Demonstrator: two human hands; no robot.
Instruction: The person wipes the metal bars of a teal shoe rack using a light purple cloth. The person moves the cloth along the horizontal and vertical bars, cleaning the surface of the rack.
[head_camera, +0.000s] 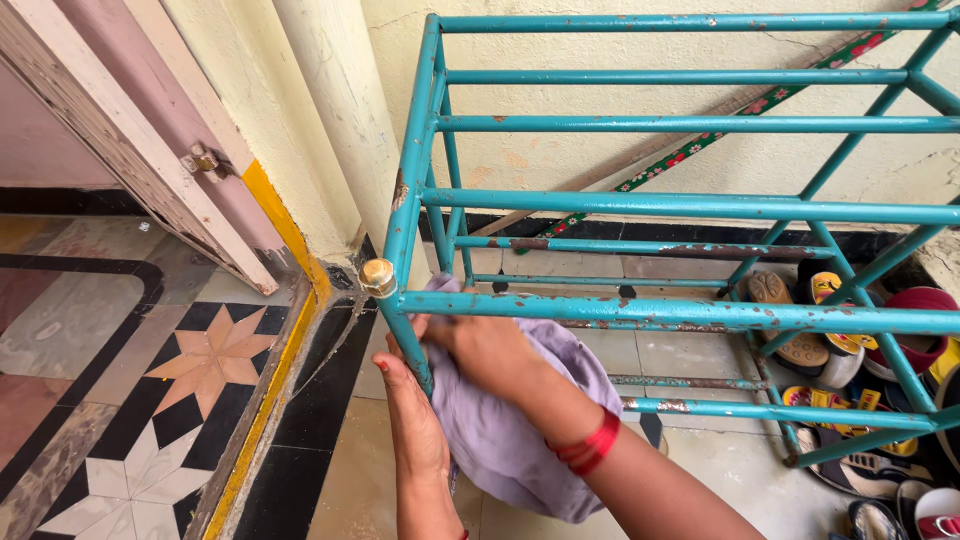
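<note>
Nearest us, our right hand presses a lilac cloth with closed fingers against the near-left post of the teal rack, our left hand gripping below, and the rusty far rails look unwiped yet.

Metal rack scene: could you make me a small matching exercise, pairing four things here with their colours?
Things:
1. metal rack
2. cloth held in the right hand, with the left hand beside it
3. knob at the rack's corner
4. bangles on the right wrist

Colours:
A. red
B. pale lilac
C. teal, with rust spots
D. brass gold

Pairs: 1-C, 2-B, 3-D, 4-A
</note>
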